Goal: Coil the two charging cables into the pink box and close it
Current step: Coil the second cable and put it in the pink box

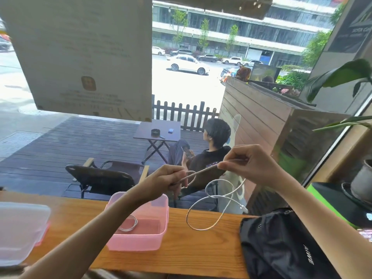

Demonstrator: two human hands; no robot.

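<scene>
First cable: a thin white charging cable [128,225] already lies coiled inside the open translucent pink plastic box [138,243], which sits mid-worktop toward the near edge.
Second cable: a white braided charging cable [211,200] is held in the air above the far edge of the wooden worktop [201,246], its loose loops dangling to the surface; coiling is only begun.
Left to do: finish the coil, drop it in the box, fit the clear lid [18,232] lying at the worktop's left end.
Left hand [169,180]: raised over the box, fingers curled round a small loop of the cable.
Right hand [247,164]: raised level with it, fingers pinching the taut stretch.
Nearby: a black fabric bag [281,248] at the right end.
</scene>
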